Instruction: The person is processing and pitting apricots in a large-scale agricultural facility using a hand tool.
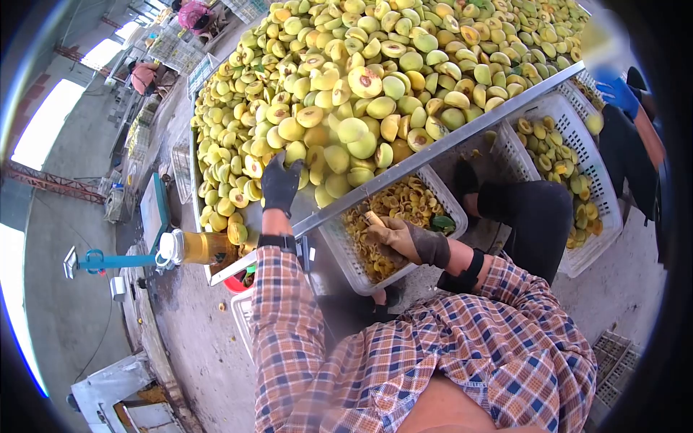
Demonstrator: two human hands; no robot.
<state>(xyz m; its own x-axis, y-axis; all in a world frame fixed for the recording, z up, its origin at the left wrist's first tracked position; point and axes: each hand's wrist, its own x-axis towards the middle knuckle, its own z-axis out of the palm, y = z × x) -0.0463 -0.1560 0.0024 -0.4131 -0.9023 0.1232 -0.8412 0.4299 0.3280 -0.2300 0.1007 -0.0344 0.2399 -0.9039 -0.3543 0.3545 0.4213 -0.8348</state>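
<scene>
Halved yellow-green fruits (364, 83) lie heaped on a metal-edged table (433, 149). My left hand (280, 186), in a dark glove, is at the pile's near edge, its fingers apart and against the fruit halves. Closed round a short, light wooden handle (373, 219), my right hand (410, 242) is gloved too and sits lower, above a white crate (345, 265) of small fruit scraps (404, 198). The far end of the handled tool cannot be made out. A green leaf (442, 224) lies in that crate.
Another white crate (610, 209) at right holds fruit halves. Beside it is a co-worker's blue-gloved hand (619, 94). A jar of amber liquid (206, 247) stands by the table's left corner, near a blue-green stand (123, 261). Two people are in the far background.
</scene>
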